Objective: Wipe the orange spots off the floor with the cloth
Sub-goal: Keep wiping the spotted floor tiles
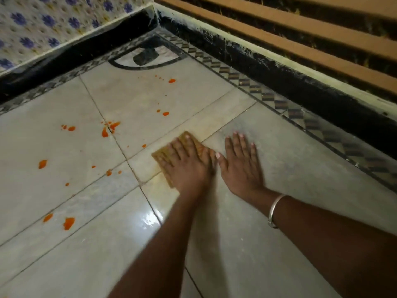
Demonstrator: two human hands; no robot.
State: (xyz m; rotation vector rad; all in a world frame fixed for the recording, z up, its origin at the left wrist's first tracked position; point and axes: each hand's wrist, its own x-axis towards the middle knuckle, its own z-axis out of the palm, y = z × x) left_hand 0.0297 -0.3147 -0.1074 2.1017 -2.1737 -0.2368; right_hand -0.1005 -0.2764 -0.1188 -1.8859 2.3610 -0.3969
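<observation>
A small tan cloth (163, 155) lies flat on the pale tiled floor (268, 211) near the middle of the view. My left hand (187, 166) presses down on it, fingers spread, covering most of it. Just to the right, my right hand (241, 166) rests palm down on the bare tile and holds nothing; a silver bangle (275, 209) is on its wrist. Several orange spots lie to the left and beyond the cloth: a smeared cluster (110, 128), a blob (42, 164), a larger blob (68, 223), and drops farther off (165, 114) (171, 80).
A black skirting (300, 87) with a checkered tile border runs along the right and far sides. Brown wooden slats (311, 29) stand above it at the right. A floral-patterned wall (53, 22) is at the far left. A dark patch (145, 55) sits in the corner.
</observation>
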